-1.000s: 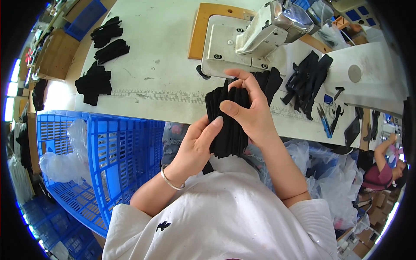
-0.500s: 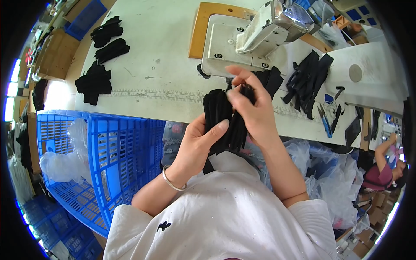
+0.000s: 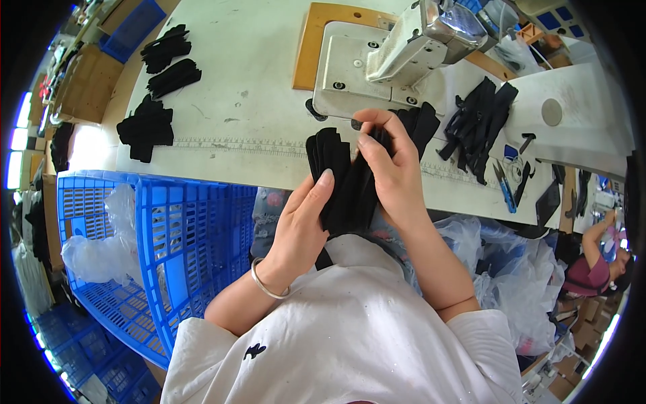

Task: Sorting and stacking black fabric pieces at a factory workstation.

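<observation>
A bundle of black fabric strips [image 3: 344, 192] is held upright between my two hands, just off the table's front edge. My left hand [image 3: 299, 219] grips its left side, thumb across the front. On the other side my right hand [image 3: 397, 172] pinches the upper end of the strips, thumb and fingers bent around it. The fingertips behind the bundle are hidden. Beyond my right hand, another batch of black strips [image 3: 420, 126] lies beside the sewing machine [image 3: 410, 60]. Farther right is a looser pile of black strips [image 3: 479, 124].
Three black bundles [image 3: 146, 128] lie at the table's left. Blue-handled snips [image 3: 505, 188] rest near the right front edge. A blue plastic crate [image 3: 178, 256] stands below the table at left; clear plastic bags [image 3: 515, 283] are heaped at right. Another person [image 3: 595, 262] sits far right.
The strips in my hands have fanned apart, their left part tipping leftward. My left thumb has shifted left and up; my right fingers have closed in on the upper end.
</observation>
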Demonstrator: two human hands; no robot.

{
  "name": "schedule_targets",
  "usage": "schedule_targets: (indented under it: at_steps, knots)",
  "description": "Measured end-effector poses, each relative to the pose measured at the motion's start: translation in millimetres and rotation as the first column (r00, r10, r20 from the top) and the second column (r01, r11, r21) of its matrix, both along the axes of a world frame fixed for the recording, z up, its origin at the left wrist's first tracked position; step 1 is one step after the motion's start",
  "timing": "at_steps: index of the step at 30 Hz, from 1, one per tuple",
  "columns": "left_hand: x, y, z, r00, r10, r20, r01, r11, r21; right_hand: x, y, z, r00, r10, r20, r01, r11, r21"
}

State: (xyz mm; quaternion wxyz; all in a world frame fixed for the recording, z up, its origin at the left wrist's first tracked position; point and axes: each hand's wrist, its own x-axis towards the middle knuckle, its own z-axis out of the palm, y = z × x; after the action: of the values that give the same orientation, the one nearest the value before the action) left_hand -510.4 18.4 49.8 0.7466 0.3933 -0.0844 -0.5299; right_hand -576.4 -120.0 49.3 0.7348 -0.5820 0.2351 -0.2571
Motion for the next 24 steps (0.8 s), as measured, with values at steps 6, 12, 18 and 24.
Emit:
schedule_targets:
  at_steps: [6, 12, 18, 24]
  knots:
    - [-4, -3, -4, 0.999, 0.031, 0.028, -0.034, 0.993, 0.117, 2, -4, 3, 0.991, 0.102, -0.090, -0.126, 0.936, -0.328]
    - [-4, 0, 1, 0.999, 0.007, 0.047, -0.013, 0.992, 0.123, 2, -8, 6, 0.981, 0.150, -0.125, -0.184, 0.926, -0.330]
    - [-2, 0, 3, 0.994, 0.034, -0.105, -0.028, 0.998, 0.062, 1, -8, 8, 0.988, 0.135, -0.071, -0.145, 0.976, -0.165]
    - [-2, -6, -13, 0.993, 0.121, 0.004, -0.121, 0.989, 0.081, 5, 0, 3, 0.998, 0.064, -0.020, -0.066, 0.990, -0.124]
